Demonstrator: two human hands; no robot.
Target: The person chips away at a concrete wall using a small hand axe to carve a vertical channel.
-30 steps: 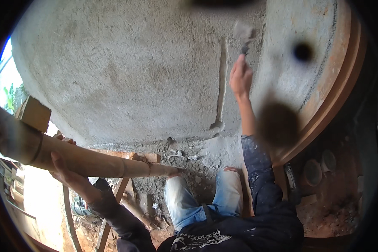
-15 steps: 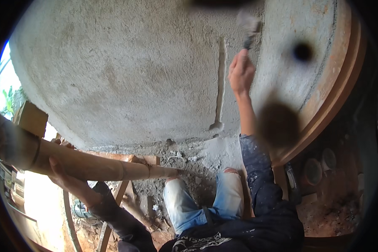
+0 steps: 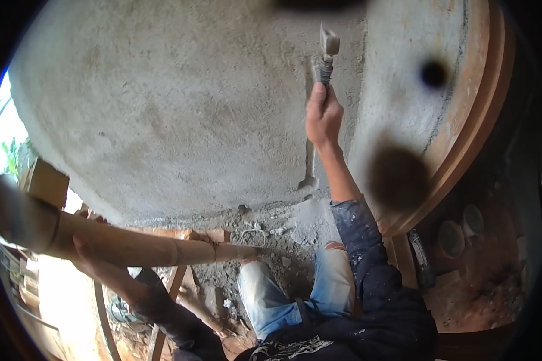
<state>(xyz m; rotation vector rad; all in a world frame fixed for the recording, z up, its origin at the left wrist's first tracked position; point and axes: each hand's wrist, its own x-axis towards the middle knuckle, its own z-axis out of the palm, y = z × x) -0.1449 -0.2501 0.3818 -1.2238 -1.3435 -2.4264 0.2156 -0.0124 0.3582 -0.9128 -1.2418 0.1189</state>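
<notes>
In my right hand (image 3: 324, 117) is a short tool (image 3: 329, 43) with a flat-sided grey head and a dark, wrapped-looking handle. My fingers are closed around the handle, and the head points up the wall. Its exact kind is not clear. Behind that hand, a long narrow groove (image 3: 309, 162) runs down the rough grey cement wall (image 3: 180, 108), with a small hollow at its lower end. My left hand (image 3: 96, 265) is against a thick bamboo pole (image 3: 120, 243) at the left, thumb along its near side; the other fingers are mostly hidden by the pole.
Rubble and cement crumbs (image 3: 283, 262) lie along the foot of the wall around my knees. A wooden block (image 3: 45, 182) sits by the pole at the left. A reddish-brown curved frame (image 3: 488, 102) edges the wall's right side. Round containers (image 3: 450, 239) stand on the ground at the right.
My right hand has moved left and slightly down with the tool, from beside the groove to over its upper part. My left hand stays at the pole.
</notes>
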